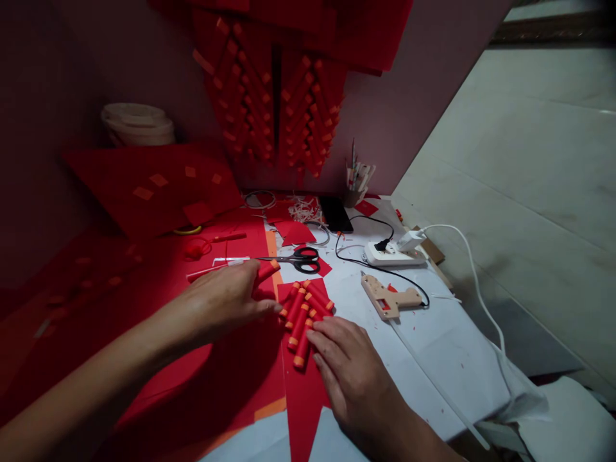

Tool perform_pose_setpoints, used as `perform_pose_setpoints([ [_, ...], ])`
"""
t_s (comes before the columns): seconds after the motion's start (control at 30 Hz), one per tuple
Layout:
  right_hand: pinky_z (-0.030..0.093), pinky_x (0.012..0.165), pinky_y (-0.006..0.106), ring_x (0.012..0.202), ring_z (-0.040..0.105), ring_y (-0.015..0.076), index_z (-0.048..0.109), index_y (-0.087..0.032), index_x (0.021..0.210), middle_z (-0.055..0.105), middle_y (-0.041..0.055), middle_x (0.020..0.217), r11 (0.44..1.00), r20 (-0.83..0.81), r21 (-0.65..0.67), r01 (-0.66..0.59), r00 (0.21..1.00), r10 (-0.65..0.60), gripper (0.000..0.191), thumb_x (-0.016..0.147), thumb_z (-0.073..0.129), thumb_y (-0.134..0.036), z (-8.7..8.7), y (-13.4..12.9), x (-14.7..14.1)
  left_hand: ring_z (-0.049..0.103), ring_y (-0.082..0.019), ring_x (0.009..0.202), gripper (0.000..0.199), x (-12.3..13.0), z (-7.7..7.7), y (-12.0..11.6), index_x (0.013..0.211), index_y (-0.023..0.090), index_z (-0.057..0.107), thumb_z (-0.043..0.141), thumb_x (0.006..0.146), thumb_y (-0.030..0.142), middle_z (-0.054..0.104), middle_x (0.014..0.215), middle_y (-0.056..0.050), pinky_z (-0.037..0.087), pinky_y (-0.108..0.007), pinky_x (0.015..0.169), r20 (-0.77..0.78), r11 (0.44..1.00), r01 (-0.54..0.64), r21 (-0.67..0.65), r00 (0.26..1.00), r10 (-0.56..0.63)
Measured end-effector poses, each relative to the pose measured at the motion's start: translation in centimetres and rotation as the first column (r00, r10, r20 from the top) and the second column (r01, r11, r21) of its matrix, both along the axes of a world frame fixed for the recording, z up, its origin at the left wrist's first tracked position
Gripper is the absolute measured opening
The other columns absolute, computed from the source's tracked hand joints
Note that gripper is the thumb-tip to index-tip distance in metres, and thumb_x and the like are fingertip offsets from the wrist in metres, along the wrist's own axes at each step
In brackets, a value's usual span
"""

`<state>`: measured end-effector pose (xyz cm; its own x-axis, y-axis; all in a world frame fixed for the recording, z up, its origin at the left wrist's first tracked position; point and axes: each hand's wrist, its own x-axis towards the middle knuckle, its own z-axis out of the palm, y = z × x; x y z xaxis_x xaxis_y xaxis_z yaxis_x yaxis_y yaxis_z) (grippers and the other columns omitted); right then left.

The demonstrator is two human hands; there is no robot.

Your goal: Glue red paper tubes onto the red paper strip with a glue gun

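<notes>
A loose pile of small red paper rolls with orange-banded ends (299, 314) lies on a narrow red paper piece (305, 391). My left hand (233, 292) hovers left of the pile, thumb stretched toward it and apart from the fingers, which are partly hidden. One more red roll with an orange end (266, 273) shows just past those fingers; whether they touch it I cannot tell. From the right, my right hand (349, 359) rests with fingers extended against the nearest rolls. Behind the left hand lie scissors with black handles (305, 260).
A beige glue gun (389, 298) with a long glue stick lies right, its cord running near a white power strip (394, 253). Behind stand a phone (335, 213) and a pen cup (355, 192). Strings of red rolls (308, 115) hang on the wall. Red sheets (216, 366) cover the left.
</notes>
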<state>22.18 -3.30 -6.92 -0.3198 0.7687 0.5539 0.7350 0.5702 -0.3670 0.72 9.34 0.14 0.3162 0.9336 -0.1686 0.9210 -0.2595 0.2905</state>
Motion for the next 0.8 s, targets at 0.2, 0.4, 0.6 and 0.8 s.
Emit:
perform_pose_setpoints([
  [0.2,0.056,0.096,0.045,0.111,0.062,0.0272,0.067,-0.01,0.12,0.069,0.0151,0.116,1.0,-0.027,-0.005,0.003,1.0,-0.003,0.032,0.095,0.049,-0.003,0.1,0.0,0.2,0.059,-0.023,0.053,0.023,-0.7,-1.8,-0.3,0.066,0.028,0.05,0.071,0.06,0.023,0.06,0.06,0.0,0.033,-0.031,0.049,-0.031,0.995,0.086,-0.043,0.996,-0.087],
  [0.4,0.054,0.101,0.048,0.118,0.059,0.0278,0.062,-0.011,0.126,0.066,0.0157,0.122,0.999,-0.035,-0.011,0.032,0.999,-0.033,0.037,0.095,0.044,-0.002,-0.3,0.0,0.4,0.057,-0.025,0.055,0.014,-2.6,-2.0,1.2,0.073,0.028,0.05,0.063,0.07,0.024,0.055,0.061,-0.001,0.034,-0.033,0.054,-0.101,0.997,-0.006,0.072,0.995,0.013],
  [0.6,0.054,0.102,0.052,0.123,0.057,0.0301,0.06,-0.011,0.131,0.065,0.0163,0.128,0.996,-0.005,-0.009,0.085,0.996,-0.085,0.038,0.098,0.042,-0.006,-0.8,0.3,0.5,0.059,-0.026,0.072,0.013,-2.1,-0.3,1.3,0.076,0.025,0.047,0.057,0.083,0.029,0.055,0.075,-0.003,0.041,-0.035,0.066,0.009,0.976,-0.04,0.216,0.999,0.039],
  [0.8,0.052,0.106,0.052,0.13,0.054,0.0296,0.054,-0.013,0.138,0.062,0.0156,0.136,0.995,0.039,-0.013,0.103,0.994,-0.102,0.042,0.099,0.041,-0.009,-0.9,0.4,0.5,0.062,-0.02,0.073,0.013,2.2,-2.2,-1.3,0.077,0.025,0.053,0.051,0.087,0.017,0.064,0.08,-0.001,0.045,-0.029,0.065,0.353,0.969,0.198,0.145,0.905,-0.238],
])
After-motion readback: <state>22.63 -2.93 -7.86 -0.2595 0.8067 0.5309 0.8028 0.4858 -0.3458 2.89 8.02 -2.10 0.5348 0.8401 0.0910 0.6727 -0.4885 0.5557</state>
